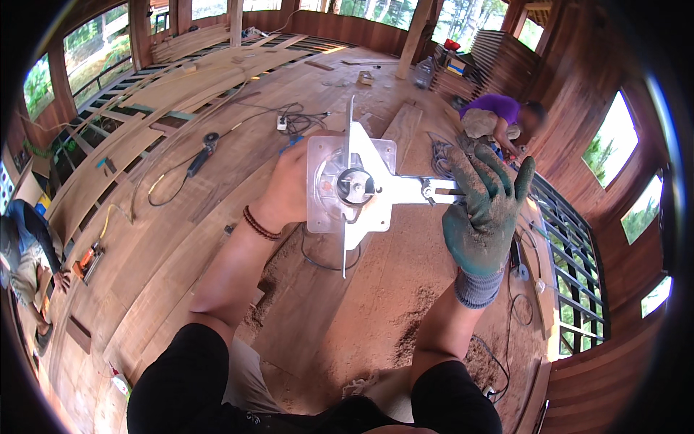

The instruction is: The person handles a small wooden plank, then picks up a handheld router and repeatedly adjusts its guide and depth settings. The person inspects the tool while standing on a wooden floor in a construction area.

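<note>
Bare left hand point(293, 189) has a clenched grip on the router point(352, 184), base plate facing up, held over the sawdusty floor point(361, 325). Gloved right hand point(483, 210) pinches its metal guide rod point(434, 192) just to the right.

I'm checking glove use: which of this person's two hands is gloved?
The right hand, in a dusty green glove, gripping the tool's guide rod. The left hand is bare, with a bead bracelet.

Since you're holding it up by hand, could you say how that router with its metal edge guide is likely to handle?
The router probably feels heavy and unbalanced: the left hand grips its body, the gloved right hand its side rod. Its guide looks rigid. The sawdust-coated glove might slip.
</note>
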### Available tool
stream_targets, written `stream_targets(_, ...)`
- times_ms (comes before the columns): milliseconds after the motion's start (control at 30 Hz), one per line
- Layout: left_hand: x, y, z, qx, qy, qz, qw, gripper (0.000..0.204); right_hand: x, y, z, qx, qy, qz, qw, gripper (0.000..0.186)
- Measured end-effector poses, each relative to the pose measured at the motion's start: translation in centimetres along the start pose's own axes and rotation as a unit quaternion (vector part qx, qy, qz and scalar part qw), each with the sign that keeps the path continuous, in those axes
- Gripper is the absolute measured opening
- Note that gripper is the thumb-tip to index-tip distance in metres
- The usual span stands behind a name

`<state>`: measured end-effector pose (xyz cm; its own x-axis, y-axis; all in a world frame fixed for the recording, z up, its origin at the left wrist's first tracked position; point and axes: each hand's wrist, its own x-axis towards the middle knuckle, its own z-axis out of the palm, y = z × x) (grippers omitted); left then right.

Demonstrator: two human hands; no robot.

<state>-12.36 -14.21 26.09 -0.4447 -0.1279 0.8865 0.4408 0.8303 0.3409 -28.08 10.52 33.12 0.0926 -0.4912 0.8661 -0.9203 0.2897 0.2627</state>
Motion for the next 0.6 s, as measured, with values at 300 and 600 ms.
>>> stream_targets(300,0.1,-0.5,-0.1,0.091,-0.081,0.030,0.992,0.065,-0.8,1.4,2.2,0.014,0.070,-0.052,0.996,0.062)
stream_targets(600,-0.1,-0.5,0.3,0.020,-0.007,-0.026,0.999,0.062,-0.1,-1.0,0.0,0.016,0.010,0.048,0.999,0.053)
